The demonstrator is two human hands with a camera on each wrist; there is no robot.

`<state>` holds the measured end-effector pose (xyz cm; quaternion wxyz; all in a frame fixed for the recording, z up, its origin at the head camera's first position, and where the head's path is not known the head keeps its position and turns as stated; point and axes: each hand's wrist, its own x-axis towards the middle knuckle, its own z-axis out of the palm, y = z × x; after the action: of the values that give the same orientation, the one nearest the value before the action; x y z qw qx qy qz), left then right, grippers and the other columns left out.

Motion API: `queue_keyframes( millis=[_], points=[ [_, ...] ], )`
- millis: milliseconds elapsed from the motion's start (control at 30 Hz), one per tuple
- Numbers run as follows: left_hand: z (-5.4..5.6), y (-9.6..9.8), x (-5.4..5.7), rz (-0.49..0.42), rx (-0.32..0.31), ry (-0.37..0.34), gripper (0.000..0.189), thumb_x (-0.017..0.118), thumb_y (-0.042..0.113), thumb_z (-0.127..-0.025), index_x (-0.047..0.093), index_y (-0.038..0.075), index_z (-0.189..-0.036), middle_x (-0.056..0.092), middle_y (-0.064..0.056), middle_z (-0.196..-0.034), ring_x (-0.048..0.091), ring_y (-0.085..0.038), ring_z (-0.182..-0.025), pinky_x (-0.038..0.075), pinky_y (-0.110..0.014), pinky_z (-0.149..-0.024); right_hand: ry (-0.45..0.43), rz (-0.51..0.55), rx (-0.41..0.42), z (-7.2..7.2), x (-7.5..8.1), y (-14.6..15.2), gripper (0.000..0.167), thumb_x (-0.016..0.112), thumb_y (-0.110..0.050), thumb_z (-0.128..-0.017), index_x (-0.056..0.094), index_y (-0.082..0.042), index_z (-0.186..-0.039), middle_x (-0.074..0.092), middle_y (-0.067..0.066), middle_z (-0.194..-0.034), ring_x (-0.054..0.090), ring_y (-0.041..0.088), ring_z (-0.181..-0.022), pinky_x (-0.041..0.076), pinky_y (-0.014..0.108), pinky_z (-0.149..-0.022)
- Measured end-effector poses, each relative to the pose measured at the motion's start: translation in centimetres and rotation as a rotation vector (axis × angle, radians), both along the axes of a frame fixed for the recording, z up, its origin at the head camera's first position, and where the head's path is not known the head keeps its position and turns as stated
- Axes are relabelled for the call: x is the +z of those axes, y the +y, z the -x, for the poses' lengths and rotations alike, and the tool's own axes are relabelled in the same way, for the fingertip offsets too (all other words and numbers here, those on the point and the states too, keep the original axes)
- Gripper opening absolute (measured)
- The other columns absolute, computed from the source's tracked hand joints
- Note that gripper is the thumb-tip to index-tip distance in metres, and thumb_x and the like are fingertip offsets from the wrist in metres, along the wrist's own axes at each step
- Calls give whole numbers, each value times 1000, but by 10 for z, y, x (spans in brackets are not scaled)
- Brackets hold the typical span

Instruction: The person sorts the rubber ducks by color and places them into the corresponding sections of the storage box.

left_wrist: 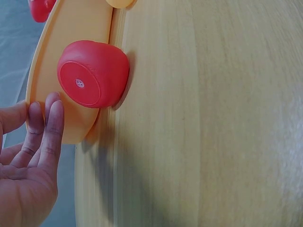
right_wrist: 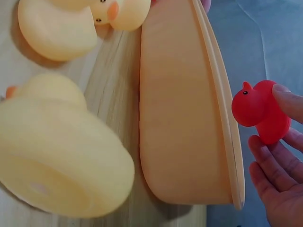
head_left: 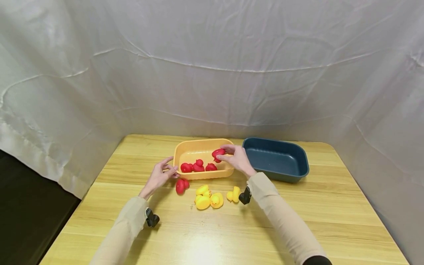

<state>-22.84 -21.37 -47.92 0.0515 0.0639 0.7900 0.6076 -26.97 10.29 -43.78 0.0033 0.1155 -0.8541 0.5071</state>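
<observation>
Between the thumb and fingers of my right hand [head_left: 237,159] is a red rubber duck [right_wrist: 262,111], held over the right part of an orange bin [head_left: 203,176]. Inside that bin lie several red ducks [head_left: 198,166] along the near wall. My left hand [head_left: 160,175] pinches the bin's rim at its left end, thumb on one side and fingers on the outer wall [left_wrist: 75,124]. Just below this hand, another red duck [left_wrist: 94,73] lies tipped on the table, its round base facing the left wrist camera.
Several yellow ducks [head_left: 216,200] lie on the wooden table [head_left: 198,235] in front of the orange bin. One yellow duck [head_left: 234,194] is apart, close to the right wrist. A dark blue bin [head_left: 275,158] stands right of the orange one. Grey fabric [head_left: 212,92] hangs behind.
</observation>
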Motion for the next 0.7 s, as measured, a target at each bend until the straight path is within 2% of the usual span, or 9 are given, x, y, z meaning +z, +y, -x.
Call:
queue_keyframes(
  millis=[233, 567, 700],
  points=[
    [0, 0, 0, -2, -1, -2, 62, 58, 4, -101, 29, -10, -153, 70, -25, -95, 76, -25, -80, 63, -45, -85, 9, -54, -20, 5, 0, 5, 44, 81, -20, -86, 69, -3, -125, 74, 18, -117, 69, 33, -112, 56, 46, -102],
    [0, 0, 0, 2, 3, -6, 61, 58, 3, -101, 29, -9, -153, 69, -29, -97, 75, -25, -80, 62, -47, -86, 4, -55, -38, 9, -2, 7, 42, 81, -20, -86, 70, -2, -123, 74, 19, -117, 70, 34, -109, 58, 46, -99],
    [0, 0, 0, 6, 4, -3, 61, 58, 4, -101, 29, -9, -153, 70, -28, -97, 76, -26, -81, 62, -46, -85, 8, -50, -40, 9, -2, 7, 45, 80, -18, -87, 68, 1, -125, 72, 20, -122, 70, 35, -111, 57, 46, -101]
  ],
)
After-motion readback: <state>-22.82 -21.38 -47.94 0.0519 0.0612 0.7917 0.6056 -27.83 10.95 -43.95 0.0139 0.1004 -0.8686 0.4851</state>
